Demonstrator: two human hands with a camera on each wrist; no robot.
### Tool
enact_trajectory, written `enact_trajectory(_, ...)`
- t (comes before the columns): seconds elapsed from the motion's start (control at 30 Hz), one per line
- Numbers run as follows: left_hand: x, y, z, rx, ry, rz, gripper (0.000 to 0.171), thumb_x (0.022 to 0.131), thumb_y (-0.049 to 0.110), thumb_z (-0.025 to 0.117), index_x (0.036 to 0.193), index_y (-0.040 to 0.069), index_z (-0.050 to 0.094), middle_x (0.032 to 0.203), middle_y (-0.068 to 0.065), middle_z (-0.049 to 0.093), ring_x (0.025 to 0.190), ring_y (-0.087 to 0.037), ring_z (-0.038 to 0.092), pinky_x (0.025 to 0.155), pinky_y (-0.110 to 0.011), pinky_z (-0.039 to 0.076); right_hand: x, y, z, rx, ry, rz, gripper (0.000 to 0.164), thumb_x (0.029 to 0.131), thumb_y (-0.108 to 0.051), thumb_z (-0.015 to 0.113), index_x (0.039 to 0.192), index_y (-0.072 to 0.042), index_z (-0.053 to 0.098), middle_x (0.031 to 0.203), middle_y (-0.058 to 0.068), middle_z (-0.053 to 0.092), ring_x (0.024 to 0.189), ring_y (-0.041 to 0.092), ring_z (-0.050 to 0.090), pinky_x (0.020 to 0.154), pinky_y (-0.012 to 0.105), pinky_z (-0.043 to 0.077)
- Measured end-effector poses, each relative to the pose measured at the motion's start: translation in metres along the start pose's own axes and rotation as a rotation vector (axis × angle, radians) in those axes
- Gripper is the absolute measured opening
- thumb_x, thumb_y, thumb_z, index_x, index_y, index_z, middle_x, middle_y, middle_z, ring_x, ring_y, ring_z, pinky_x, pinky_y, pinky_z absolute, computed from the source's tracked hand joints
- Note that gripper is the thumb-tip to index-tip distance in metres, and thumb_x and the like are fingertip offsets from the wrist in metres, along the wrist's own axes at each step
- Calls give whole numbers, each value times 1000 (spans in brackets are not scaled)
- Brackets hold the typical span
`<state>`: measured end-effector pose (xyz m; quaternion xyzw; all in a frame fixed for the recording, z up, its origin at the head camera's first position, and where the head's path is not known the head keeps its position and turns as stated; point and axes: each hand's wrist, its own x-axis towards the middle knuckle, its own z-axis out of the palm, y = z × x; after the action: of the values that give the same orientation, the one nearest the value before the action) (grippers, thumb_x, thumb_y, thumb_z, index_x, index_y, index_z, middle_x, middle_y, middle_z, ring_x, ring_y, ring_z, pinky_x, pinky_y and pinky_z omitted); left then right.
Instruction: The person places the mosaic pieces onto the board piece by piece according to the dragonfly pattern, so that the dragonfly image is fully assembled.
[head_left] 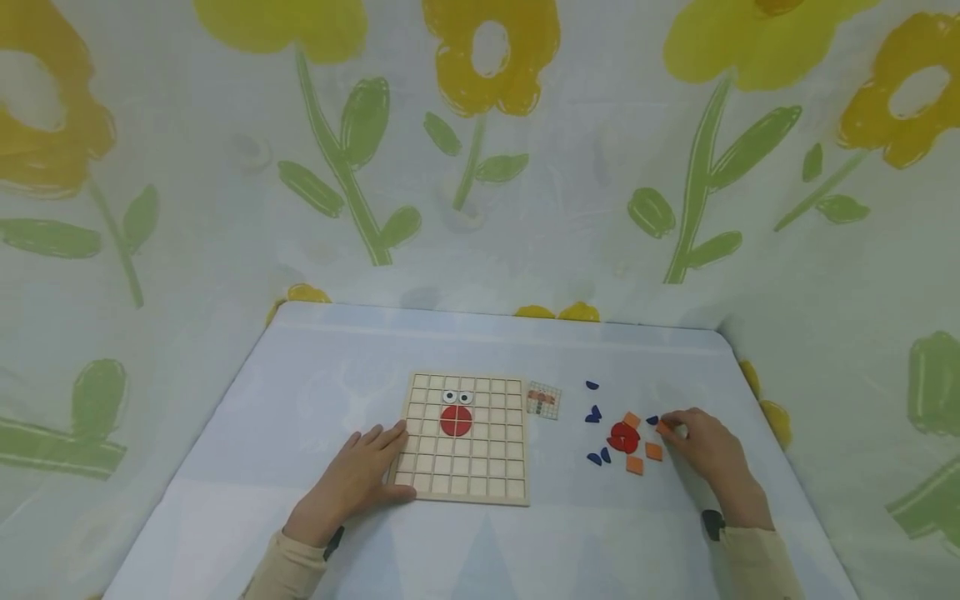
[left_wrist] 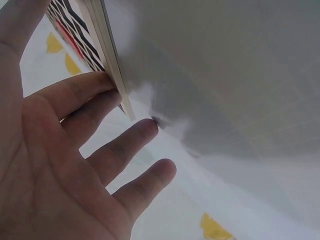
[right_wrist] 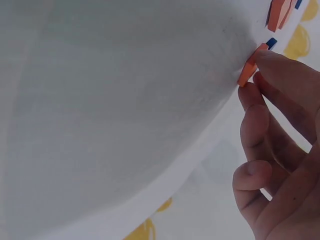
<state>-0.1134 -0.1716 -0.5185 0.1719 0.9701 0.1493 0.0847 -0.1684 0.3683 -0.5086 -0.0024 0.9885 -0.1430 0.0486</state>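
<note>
My left hand [head_left: 358, 477] rests at the left side of a wooden grid board [head_left: 431, 492], fingers spread and thumb by the lower left corner. In the left wrist view, fingertips [left_wrist: 107, 82] touch the board's edge [left_wrist: 117, 75]. Set in the grid are two eye pieces [head_left: 457, 397] above a red circle [head_left: 456, 421] made of quarter pieces. My right hand [head_left: 703, 442] pinches an orange square tile [right_wrist: 251, 65] between thumb and fingers, low over the table at the right of the loose pieces. A blue half-round piece [head_left: 652, 420] lies just beside that tile.
A small pattern card [head_left: 544, 400] lies against the board's right side. Further right are a pile of red quarter pieces [head_left: 623, 437], several other orange square tiles [head_left: 634, 465] and blue half-round pieces [head_left: 592, 385]. A flower-printed curtain [head_left: 525, 208] surrounds the white table [head_left: 600, 533].
</note>
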Motion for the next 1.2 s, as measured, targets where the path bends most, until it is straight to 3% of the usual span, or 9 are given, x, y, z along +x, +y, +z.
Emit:
enact_trajectory(0.4,1,1,-1,1,6,12,92,80,55,80,148,2,50,158,-10,43,143,-45,38,117,-65,27,2,2,-1,11,-49,55,34,92,-19,75,119,0,72,111,22,69,96,37,61,82,58,56)
enact_trajectory(0.6,1,0,-2,19,5,15,92,80,56,80,148,2,50,158,-9,43,142,-45,39,116,-64,28,1,1,-1,15,-23,45,36,92,-20,76,121,1,70,111,22,69,94,36,61,79,57,56)
enact_trajectory(0.7,1,0,-2,23,7,15,92,80,57,80,148,2,50,158,-10,43,141,-45,40,116,-64,29,1,-2,-1,23,21,19,35,92,-23,76,119,-1,72,109,20,69,88,32,60,73,49,58)
enact_trajectory(0.9,-1,0,-2,16,13,14,92,79,56,80,147,1,51,157,-11,44,141,-46,41,115,-65,29,3,-24,-2,46,122,-46,32,89,-24,80,116,-6,74,102,11,68,78,23,54,56,29,49)
enact_trajectory(1.03,-1,1,-2,16,14,15,92,79,56,81,147,2,51,157,-10,44,140,-46,41,115,-65,30,4,-46,-3,78,146,-67,36,88,-25,81,119,-8,73,103,11,66,77,22,53,52,26,47)
enact_trajectory(1.2,-1,1,-1,9,9,8,92,79,55,82,148,2,51,157,-10,44,141,-46,40,116,-65,29,8,-70,2,83,188,-162,34,89,-23,81,120,-13,73,108,10,67,76,19,52,49,23,45)
